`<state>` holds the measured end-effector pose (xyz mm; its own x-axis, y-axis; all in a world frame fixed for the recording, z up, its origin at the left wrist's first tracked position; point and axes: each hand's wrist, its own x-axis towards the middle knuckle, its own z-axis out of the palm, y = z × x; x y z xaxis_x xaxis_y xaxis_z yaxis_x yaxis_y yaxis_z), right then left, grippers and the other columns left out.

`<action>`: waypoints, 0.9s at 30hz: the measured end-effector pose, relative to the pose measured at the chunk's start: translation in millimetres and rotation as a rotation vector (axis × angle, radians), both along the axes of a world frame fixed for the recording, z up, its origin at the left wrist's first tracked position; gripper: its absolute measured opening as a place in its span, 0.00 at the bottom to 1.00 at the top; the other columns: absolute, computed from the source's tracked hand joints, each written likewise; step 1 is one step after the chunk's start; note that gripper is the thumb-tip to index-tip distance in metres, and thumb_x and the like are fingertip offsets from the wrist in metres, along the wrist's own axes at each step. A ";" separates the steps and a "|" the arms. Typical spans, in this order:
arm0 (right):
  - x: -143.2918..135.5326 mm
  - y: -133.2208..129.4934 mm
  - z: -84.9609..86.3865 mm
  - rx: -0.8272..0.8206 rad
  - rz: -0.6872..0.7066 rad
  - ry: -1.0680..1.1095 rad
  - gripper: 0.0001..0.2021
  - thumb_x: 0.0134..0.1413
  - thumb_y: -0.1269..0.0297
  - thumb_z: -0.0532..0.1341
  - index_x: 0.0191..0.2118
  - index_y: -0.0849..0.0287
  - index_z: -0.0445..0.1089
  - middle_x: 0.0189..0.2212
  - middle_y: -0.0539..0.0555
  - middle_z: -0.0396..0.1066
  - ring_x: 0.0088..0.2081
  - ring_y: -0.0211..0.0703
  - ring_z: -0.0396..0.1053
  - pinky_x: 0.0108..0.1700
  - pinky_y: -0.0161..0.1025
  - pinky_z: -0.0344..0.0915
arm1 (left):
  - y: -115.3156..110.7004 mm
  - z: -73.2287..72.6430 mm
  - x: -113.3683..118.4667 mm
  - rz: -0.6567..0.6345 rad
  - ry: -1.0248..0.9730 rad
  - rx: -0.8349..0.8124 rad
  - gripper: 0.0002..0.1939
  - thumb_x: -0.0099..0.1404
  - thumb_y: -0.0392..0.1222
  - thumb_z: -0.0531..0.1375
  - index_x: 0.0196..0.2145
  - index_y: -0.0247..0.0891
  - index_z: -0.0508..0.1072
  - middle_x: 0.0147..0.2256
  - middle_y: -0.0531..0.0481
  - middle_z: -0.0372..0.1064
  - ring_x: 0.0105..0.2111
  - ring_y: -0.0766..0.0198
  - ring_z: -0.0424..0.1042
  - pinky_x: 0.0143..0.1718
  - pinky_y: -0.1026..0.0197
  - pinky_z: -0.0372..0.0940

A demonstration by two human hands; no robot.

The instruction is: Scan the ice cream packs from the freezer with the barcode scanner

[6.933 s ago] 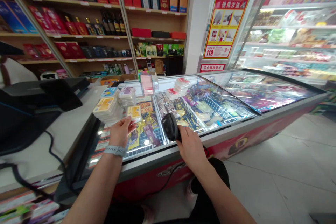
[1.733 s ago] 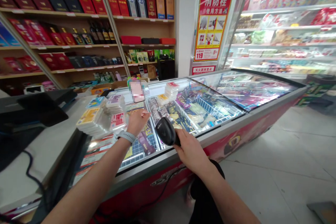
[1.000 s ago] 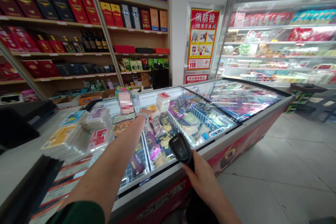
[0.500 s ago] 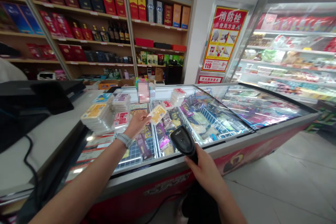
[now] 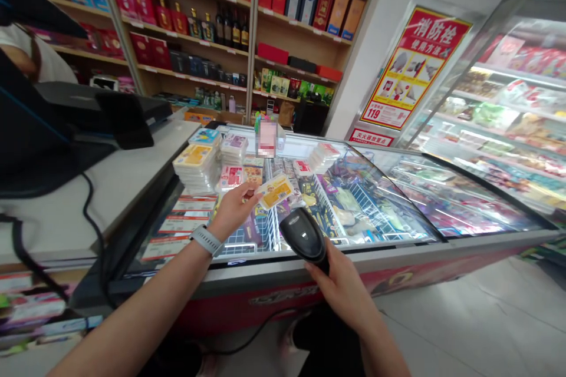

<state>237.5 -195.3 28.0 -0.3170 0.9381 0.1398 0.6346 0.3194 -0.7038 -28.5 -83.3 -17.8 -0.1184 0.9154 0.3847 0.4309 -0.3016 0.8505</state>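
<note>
My left hand (image 5: 236, 207), with a watch on its wrist, pinches the left end of a flat clear pack with a yellow label (image 5: 276, 191) above the glass-topped freezer (image 5: 283, 265). My right hand (image 5: 342, 283) is wrapped round the handle of a black barcode scanner (image 5: 303, 235). The scanner's head lies just below the yellow pack, apart from it. On the freezer's left part stand a stack of yellow-labelled packs (image 5: 194, 168), a purple-labelled stack (image 5: 233, 150) and red-labelled packs (image 5: 230, 177). Another stack (image 5: 324, 156) leans farther right.
A counter (image 5: 128, 179) with a dark screen (image 5: 124, 121) and black cables is at the left. Behind the freezer are shelves of boxes and bottles (image 5: 232, 29). A person in a white top (image 5: 53, 59) is at the far left. A lit display fridge (image 5: 499, 112) stands right.
The view has shifted, showing more of the counter and the person at the left. The yellow pack and the scanner head are closer together. Both hands keep their holds.
</note>
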 end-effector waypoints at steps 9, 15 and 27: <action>3.9 1.2 -0.9 0.046 0.002 -0.041 0.18 0.60 0.67 0.57 0.56 0.57 0.61 0.48 0.58 0.71 0.49 0.51 0.70 0.49 0.44 0.65 | -3.1 2.3 0.6 0.016 0.005 -0.002 0.16 0.59 0.52 0.59 0.39 0.38 0.74 0.33 0.49 0.74 0.33 0.61 0.72 0.35 0.60 0.66; 2.8 -0.6 -0.3 0.030 -0.003 -0.042 0.19 0.60 0.67 0.56 0.57 0.58 0.60 0.48 0.59 0.71 0.48 0.51 0.70 0.48 0.44 0.65 | -1.4 -0.4 1.7 -0.006 -0.089 -0.047 0.18 0.58 0.54 0.60 0.39 0.38 0.73 0.32 0.50 0.74 0.33 0.61 0.73 0.35 0.60 0.67; -0.2 -0.1 -2.0 -0.007 -0.016 -0.029 0.14 0.60 0.66 0.57 0.51 0.58 0.63 0.44 0.58 0.72 0.46 0.50 0.70 0.48 0.44 0.64 | -9.7 19.5 -11.4 0.363 -0.581 -0.040 0.20 0.53 0.55 0.65 0.34 0.35 0.69 0.23 0.54 0.69 0.20 0.68 0.67 0.17 0.68 0.59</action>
<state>237.2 -195.4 26.0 -0.3059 0.9439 0.1246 0.6597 0.3046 -0.6871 -39.9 -93.0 1.7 -0.5976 0.7907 0.1327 -0.0305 -0.1878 0.9817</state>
